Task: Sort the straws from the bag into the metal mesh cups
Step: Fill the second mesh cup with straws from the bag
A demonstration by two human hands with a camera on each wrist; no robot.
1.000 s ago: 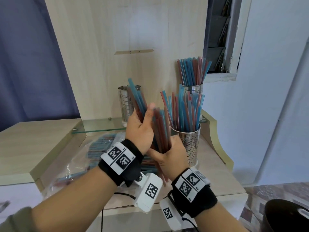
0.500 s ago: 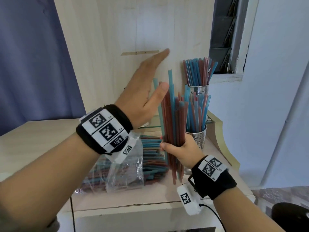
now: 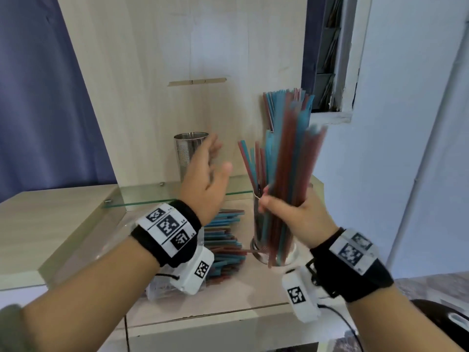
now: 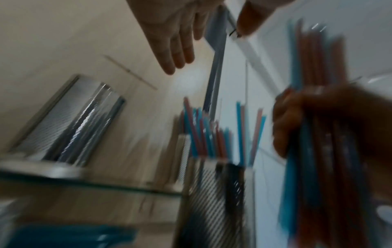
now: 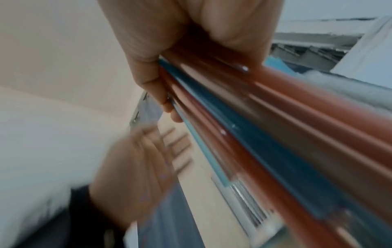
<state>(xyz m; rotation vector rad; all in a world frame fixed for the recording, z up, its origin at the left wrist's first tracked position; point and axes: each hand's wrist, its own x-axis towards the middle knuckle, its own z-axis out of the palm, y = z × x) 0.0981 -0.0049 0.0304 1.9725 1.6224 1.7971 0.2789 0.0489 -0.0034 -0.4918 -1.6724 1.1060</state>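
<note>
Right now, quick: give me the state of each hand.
Left hand: open, fingers spread, holding nothing.
Right hand: closed around a bundle of red and blue straws, held upright.

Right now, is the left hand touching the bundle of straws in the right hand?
Apart. The head view shows the open left hand with wood panel and glass shelf visible between it and the straw bundle gripped by the right hand.

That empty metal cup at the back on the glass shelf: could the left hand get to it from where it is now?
Probably yes. The left hand is open, holds nothing and hovers just in front of the empty cup, with nothing between them. The bundle of straws is off to the side in the right hand.
</note>
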